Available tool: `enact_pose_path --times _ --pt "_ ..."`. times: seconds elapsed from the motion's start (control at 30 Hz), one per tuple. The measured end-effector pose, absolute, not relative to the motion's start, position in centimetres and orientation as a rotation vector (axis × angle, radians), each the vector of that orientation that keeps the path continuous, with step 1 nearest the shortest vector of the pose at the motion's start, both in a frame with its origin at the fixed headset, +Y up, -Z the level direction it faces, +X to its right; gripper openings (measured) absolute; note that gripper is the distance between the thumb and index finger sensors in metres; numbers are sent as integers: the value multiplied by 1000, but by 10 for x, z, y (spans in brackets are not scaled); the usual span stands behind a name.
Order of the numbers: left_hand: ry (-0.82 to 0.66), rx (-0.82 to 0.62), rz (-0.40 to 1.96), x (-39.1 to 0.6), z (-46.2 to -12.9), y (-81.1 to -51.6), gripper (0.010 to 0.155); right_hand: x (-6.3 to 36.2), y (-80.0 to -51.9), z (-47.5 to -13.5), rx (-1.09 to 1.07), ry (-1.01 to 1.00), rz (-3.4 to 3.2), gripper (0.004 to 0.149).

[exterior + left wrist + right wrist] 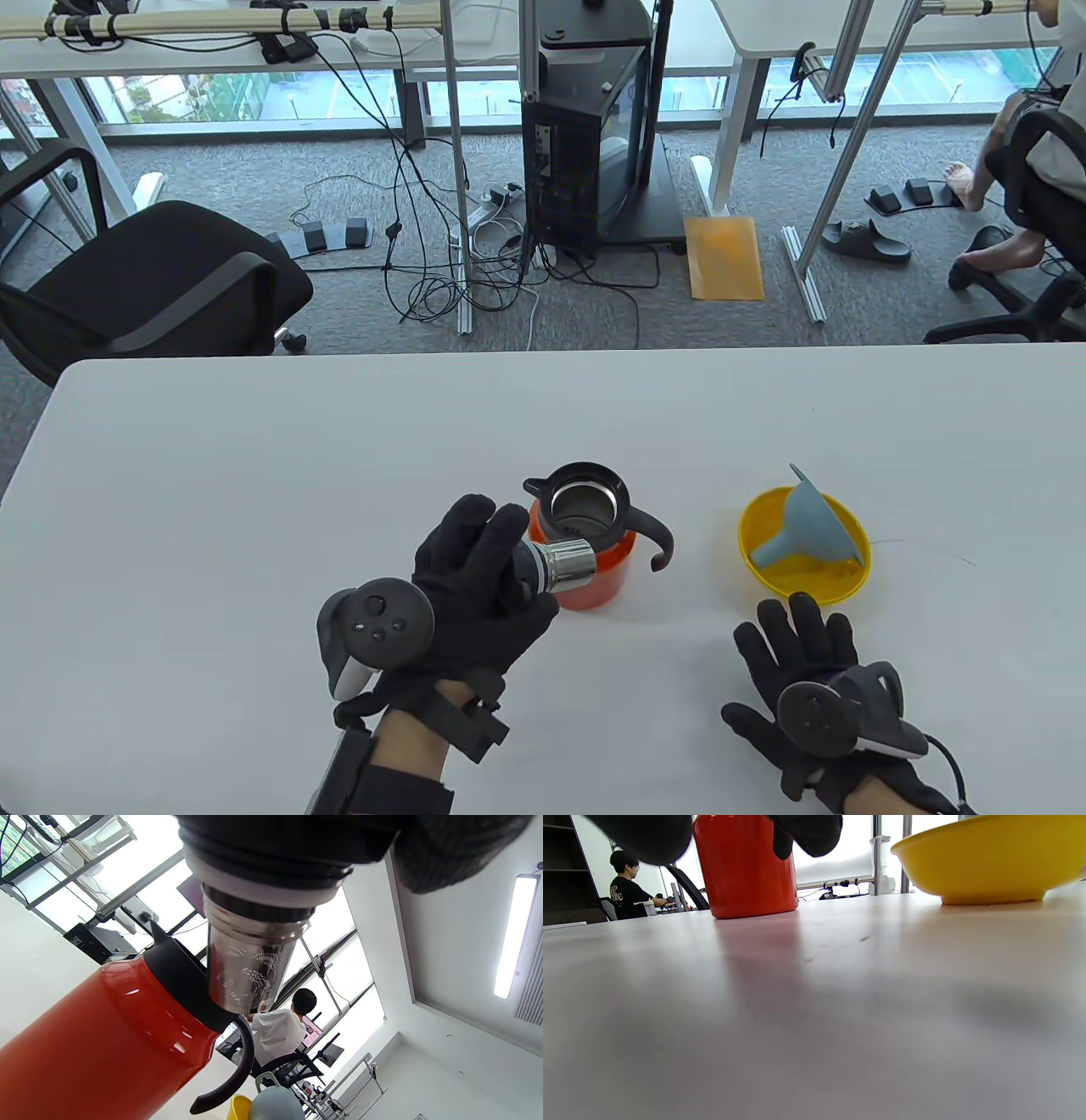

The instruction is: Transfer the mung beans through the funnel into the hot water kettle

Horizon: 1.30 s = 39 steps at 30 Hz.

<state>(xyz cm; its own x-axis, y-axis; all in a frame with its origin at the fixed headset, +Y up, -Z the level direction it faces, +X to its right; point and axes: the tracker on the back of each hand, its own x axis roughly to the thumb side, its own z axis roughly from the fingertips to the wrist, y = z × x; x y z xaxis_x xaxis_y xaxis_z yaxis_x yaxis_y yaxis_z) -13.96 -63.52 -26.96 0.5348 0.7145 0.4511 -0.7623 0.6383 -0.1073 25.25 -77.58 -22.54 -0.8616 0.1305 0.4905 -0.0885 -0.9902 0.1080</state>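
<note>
The red kettle (594, 577) stands open on the table, its mouth (584, 505) uncovered, black handle to the right. It also shows in the left wrist view (106, 1035) and the right wrist view (746, 866). My left hand (484, 577) grips the kettle's stopper lid (564, 567), black with a shiny metal end, held sideways just in front of the kettle; the lid fills the left wrist view (250, 955). A blue-grey funnel (806, 526) lies tilted in the yellow bowl (764, 509). My right hand (802, 654) rests flat on the table below the bowl, holding nothing. No beans are visible.
The white table (254, 509) runs to its far edge at mid-frame. Beyond it are an office chair (144, 280), cables and a computer tower (585, 144) on the floor. The yellow bowl's underside shows in the right wrist view (988, 861).
</note>
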Motion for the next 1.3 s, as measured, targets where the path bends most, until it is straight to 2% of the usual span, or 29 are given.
enact_pose_path --times 0.07,0.27,0.47,0.77,1.17,1.3 --pt "-505 110 849 -135 -277 -623 86 252 -775 -226 786 68 2907 91" --pt "-489 60 703 -111 -304 -593 88 248 -776 -224 824 65 2911 90" --pt "-454 -35 570 -85 -338 -584 88 248 -776 -224 819 65 2908 89" --pt "-377 -179 453 -61 -373 -603 89 252 -776 -223 805 76 2879 87" --pt "-347 -272 296 -26 -387 -637 85 257 -775 -225 775 95 2846 86" --pt "-294 -280 271 -21 -389 -639 84 258 -776 -225 764 113 2845 85"
